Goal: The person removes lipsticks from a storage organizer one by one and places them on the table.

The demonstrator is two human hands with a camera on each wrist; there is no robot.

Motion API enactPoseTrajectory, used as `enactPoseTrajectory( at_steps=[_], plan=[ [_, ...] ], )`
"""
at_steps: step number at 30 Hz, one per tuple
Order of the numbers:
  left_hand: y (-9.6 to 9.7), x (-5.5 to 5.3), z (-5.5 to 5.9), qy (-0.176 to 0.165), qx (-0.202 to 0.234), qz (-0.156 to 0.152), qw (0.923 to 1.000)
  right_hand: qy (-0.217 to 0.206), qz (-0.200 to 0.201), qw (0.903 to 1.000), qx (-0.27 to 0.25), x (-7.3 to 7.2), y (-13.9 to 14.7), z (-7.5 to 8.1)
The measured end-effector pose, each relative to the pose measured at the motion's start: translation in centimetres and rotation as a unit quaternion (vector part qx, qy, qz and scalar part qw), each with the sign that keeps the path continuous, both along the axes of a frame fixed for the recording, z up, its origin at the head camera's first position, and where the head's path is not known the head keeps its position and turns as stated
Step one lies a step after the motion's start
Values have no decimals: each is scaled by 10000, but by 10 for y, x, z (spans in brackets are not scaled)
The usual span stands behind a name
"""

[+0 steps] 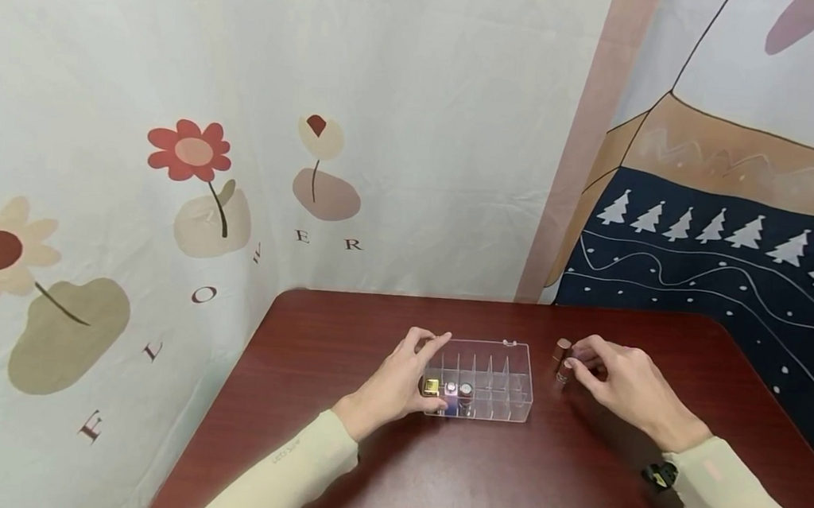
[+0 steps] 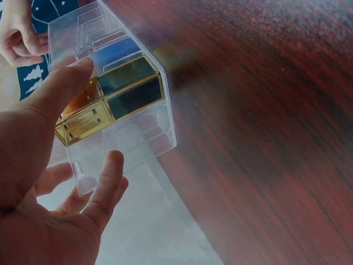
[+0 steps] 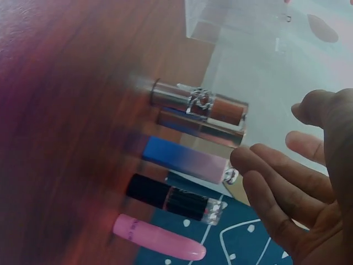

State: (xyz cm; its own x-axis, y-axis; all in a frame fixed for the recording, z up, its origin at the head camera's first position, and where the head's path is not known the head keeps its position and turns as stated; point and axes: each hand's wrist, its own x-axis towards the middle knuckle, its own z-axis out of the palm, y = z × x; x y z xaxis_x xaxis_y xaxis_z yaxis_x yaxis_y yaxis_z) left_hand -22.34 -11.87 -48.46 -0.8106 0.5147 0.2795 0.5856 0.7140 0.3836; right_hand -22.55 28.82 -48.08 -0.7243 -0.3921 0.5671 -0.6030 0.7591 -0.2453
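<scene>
My left hand (image 1: pixel 397 377) spans the left end of a clear divided box (image 1: pixel 502 409), thumb at the front wall and fingers at the back, holding it. In its near row stand a gold-cased lipstick (image 2: pixel 135 91), a blue-purple lipstick (image 1: pixel 450 402) and a dark, silver-topped tube (image 1: pixel 466 394). My right hand (image 1: pixel 629 387) is beside several upright lipsticks, thumb and fingers apart. In the right wrist view these are a silver-banded copper lipstick (image 3: pixel 201 102), a plain copper one (image 3: pixel 201 130), a blue-to-pink one (image 3: pixel 185 160), a black one (image 3: pixel 174 196) and a pink one (image 3: pixel 160 237).
Everything stands on a dark red wooden table (image 1: pixel 343 337). A pale cloth with flower prints (image 1: pixel 424 128) hangs behind it, and a navy cloth with white trees (image 1: pixel 708 262) hangs at the right. A dark watch-like device (image 1: pixel 660 475) is on my right wrist.
</scene>
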Motion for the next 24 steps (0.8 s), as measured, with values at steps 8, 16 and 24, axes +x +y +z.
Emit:
enactPoseTrajectory(
  at_steps=[8,16,24],
  plan=[
    [0,0,-1,3,-15,24,10000,251,-130,9996,-4,4,-9,9],
    [0,1,-2,-19,-30,52,10000,50,115,9997,-220,7,-25,14],
    [1,1,0,-4,-14,42,10000,121,483,9986,-179,7,-49,19]
  ],
)
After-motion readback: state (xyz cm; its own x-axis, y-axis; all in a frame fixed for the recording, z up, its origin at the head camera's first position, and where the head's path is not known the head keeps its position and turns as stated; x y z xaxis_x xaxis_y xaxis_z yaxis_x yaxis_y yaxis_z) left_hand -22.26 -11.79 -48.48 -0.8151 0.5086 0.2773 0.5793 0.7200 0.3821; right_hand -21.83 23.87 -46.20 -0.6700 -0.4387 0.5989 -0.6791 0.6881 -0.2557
